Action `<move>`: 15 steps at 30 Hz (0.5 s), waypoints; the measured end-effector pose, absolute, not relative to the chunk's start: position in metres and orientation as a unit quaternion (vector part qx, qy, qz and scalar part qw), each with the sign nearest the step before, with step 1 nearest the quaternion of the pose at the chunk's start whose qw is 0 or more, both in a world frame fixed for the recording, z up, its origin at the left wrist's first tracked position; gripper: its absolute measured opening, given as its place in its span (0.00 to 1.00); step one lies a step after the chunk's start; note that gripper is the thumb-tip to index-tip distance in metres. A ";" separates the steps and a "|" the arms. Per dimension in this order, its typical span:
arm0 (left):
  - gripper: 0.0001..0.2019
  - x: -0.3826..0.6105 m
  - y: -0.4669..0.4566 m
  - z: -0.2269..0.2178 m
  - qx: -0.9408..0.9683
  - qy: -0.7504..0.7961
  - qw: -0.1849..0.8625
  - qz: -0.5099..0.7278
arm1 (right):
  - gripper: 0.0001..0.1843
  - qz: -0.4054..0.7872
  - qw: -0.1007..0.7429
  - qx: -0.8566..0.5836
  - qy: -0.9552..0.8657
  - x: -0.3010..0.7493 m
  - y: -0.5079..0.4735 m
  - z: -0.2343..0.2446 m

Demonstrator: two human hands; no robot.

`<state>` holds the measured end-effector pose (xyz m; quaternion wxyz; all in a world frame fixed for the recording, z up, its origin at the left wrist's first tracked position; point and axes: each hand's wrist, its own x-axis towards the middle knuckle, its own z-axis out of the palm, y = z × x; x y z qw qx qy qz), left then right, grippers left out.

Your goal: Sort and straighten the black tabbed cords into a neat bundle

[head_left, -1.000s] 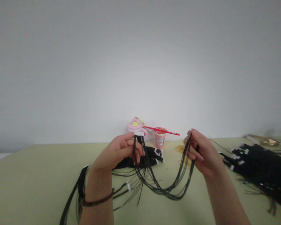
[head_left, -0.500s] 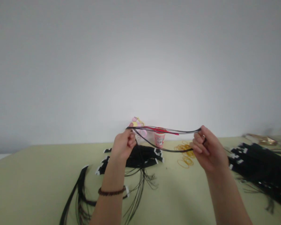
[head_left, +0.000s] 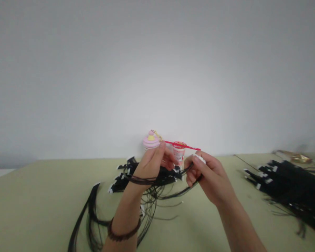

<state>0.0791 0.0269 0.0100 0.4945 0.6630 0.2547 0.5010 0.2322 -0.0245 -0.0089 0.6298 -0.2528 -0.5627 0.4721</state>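
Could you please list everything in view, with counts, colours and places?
Wall: one, pale grey, behind table
Table: one, pale green, below
Lidded cup: one, pink and yellow, back centre
Paper cup: one, pink-white, right of it
Strip: one, red, across paper cup's top in view
Centre cables: several, black, white-ended
Left cables: uncountable, black
Right cables: many, black
Shiny item: one, gold, far right
Held cables: several, black, right hand
Bracelet: one, brown, left wrist
Hands: two, bare, centre
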 end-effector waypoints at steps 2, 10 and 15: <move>0.26 0.082 0.016 0.009 0.703 0.271 0.470 0.459 | 0.10 0.522 0.659 -0.203 -0.501 0.223 -0.011 -0.017; 0.18 0.078 0.012 0.007 0.771 0.317 0.329 0.444 | 0.13 0.635 0.650 -0.163 -0.384 0.229 0.029 -0.039; 0.17 0.074 0.018 0.007 0.704 0.355 0.355 0.502 | 0.12 0.524 0.739 -0.139 -0.399 0.295 -0.016 -0.007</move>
